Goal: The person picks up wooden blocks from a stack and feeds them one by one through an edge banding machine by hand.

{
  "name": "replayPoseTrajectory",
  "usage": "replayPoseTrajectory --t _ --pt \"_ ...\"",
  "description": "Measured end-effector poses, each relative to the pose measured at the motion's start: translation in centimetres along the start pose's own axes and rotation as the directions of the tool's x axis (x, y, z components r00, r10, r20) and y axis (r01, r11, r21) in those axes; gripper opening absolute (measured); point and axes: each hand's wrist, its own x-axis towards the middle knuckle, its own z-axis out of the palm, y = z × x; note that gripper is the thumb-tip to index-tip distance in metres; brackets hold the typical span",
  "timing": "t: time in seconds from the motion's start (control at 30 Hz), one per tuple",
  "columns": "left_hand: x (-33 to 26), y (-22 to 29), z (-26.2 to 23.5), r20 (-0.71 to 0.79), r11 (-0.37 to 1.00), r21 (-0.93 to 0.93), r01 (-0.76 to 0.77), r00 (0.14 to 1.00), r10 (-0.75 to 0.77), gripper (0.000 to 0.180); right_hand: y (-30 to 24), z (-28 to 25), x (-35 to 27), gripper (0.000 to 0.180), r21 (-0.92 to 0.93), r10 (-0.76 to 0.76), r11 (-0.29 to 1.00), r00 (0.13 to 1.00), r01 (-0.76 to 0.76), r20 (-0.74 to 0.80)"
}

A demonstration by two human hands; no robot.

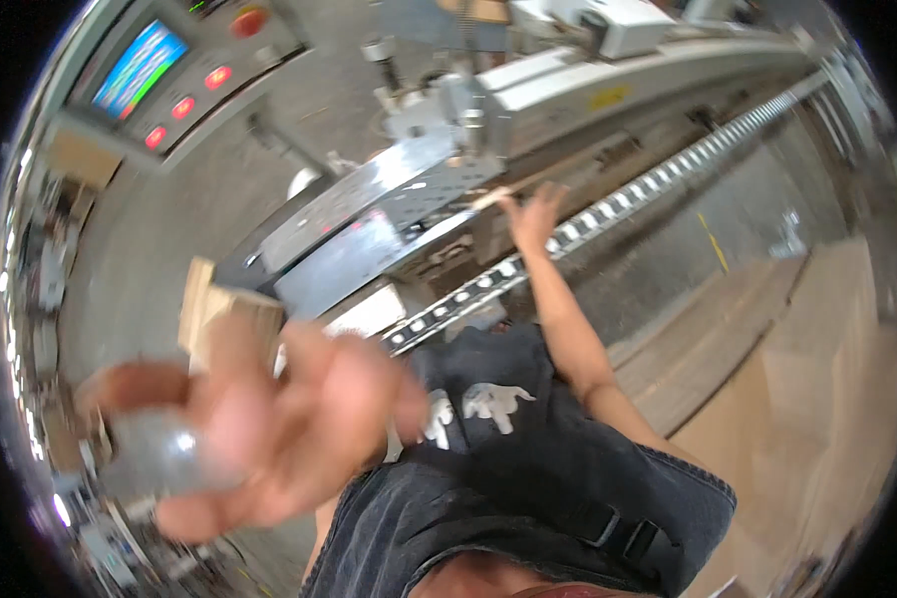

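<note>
My left hand (289,419) is raised close to the camera and smeared by motion. Its fingers look bent, and between thumb and forefinger shows a greyish, shiny rounded patch (159,453); I cannot tell whether the hand holds it. My right hand (536,217) reaches out over the long machine, fingers apart. Its thumb is at or close to the end of a thin pale strip (490,198), apparently wood, on the machine's metal bed (339,269). Whether thumb and strip touch is unclear.
A row of small rollers (608,207) runs along the machine's near side. At upper left hangs a control panel (184,75) with a lit screen and red buttons. A wooden block (209,304) lies left of the bed, and large brown boards (807,339) lie at right.
</note>
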Motion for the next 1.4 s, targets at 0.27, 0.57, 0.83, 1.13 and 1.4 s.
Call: replayPoseTrajectory --t 0.27,0.57,0.83,1.13,1.4 --pt "-12.6 5.3 -17.8 -0.399 0.172 0.914 0.366 0.886 0.235 0.046 -7.3 -1.6 -10.9 0.076 0.011 -0.175 0.984 0.946 0.179 0.275" --pt "-24.2 15.0 -29.8 -0.593 -0.353 0.593 0.724 0.689 0.416 0.053 -11.9 -0.9 -14.2 0.067 -0.136 -0.096 0.979 0.936 0.15 0.339" --pt "-27.4 21.1 -36.7 -0.67 -0.507 0.522 0.686 0.698 0.254 0.102 -11.0 0.5 -14.4 0.065 -0.272 -0.085 0.948 0.955 0.165 0.282" --pt "-26.7 22.4 -38.1 -0.671 -0.487 0.586 0.648 0.725 0.157 0.101 -11.1 0.7 -14.6 0.06 -0.272 -0.114 0.949 0.978 0.159 0.173" --pt "-24.5 24.2 -37.0 -0.658 -0.334 0.668 0.665 0.737 0.151 0.09 -10.3 0.5 -14.9 0.06 -0.254 -0.116 0.956 0.985 0.145 0.124"
